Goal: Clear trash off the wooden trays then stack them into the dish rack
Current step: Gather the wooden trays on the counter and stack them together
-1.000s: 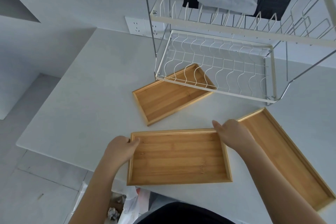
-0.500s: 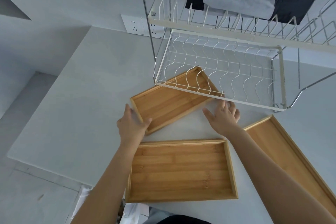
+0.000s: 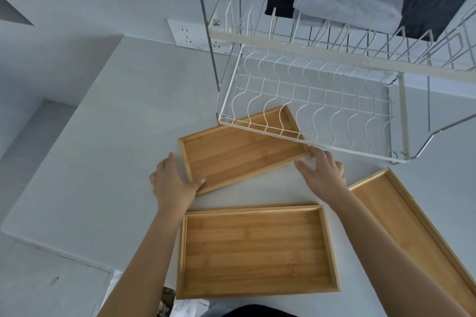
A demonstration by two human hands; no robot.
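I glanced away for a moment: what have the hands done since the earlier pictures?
Both hands let go of the near tray and moved forward to the far tray: left hand at its left corner, right hand touching its right corner. Trays and dish rack stayed put.

left hand (image 3: 175, 183): flat, fingers straight, thumb stuck out to the side | right hand (image 3: 322, 172): flat, fingers spread wide | arms: both bare, reaching forward
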